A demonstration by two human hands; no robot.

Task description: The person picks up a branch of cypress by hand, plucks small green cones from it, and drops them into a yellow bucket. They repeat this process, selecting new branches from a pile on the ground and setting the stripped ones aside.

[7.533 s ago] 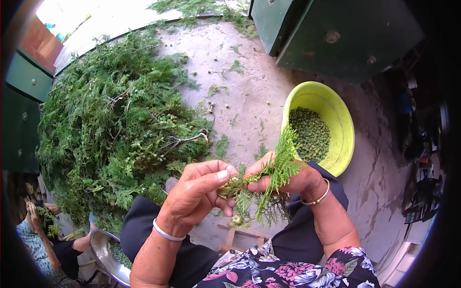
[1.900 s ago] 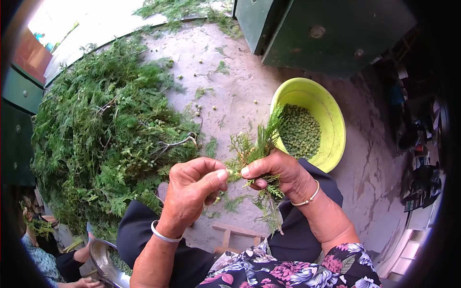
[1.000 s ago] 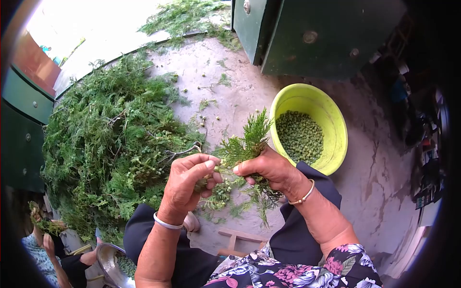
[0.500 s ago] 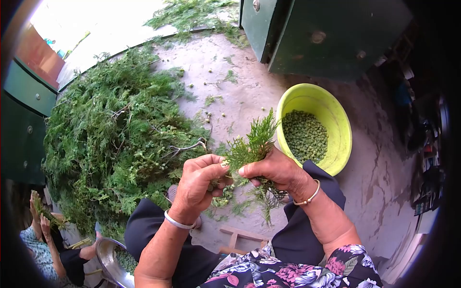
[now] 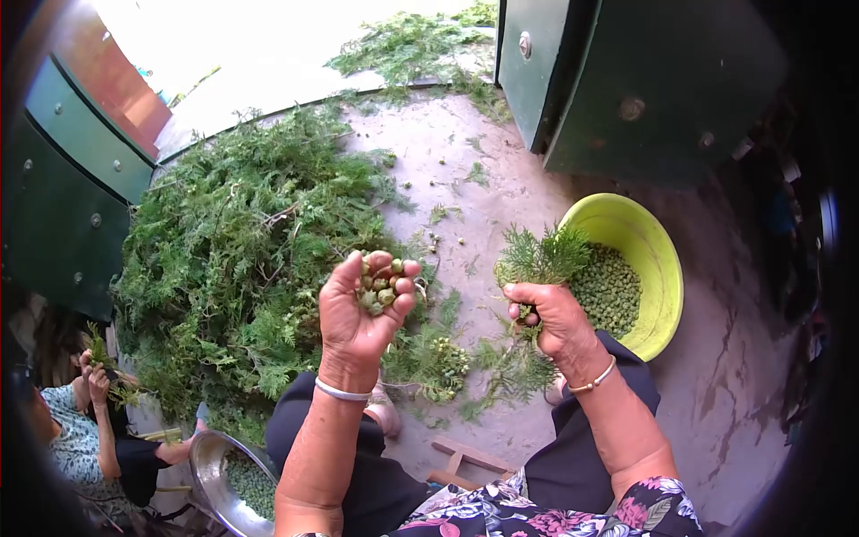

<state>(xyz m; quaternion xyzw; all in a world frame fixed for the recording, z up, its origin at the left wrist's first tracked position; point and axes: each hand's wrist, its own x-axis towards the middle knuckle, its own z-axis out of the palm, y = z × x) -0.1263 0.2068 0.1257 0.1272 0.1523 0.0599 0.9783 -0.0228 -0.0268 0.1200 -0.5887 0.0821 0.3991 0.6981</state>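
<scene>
My left hand (image 5: pixel 362 315) is raised, palm toward me, fingers curled around a small cluster of green seed cones (image 5: pixel 379 285). My right hand (image 5: pixel 552 315) grips a green conifer sprig (image 5: pixel 539 259) by its stem, its feathery tip pointing up beside the yellow-green bowl (image 5: pixel 667 268). That bowl sits on the ground at the right and holds many picked green cones (image 5: pixel 610 288). The two hands are apart, with bare ground and loose twigs between them.
A large heap of cut conifer branches (image 5: pixel 242 259) covers the ground at left. A green metal door (image 5: pixel 617 80) stands behind the bowl. At lower left another person (image 5: pixel 80 430) handles a sprig beside a metal bowl (image 5: pixel 224 474) of cones.
My hands have separated. The left hand pulled away leftward and up with a handful of cones; the right hand moved right, toward the bowl, still gripping the sprig. The view shifted.
</scene>
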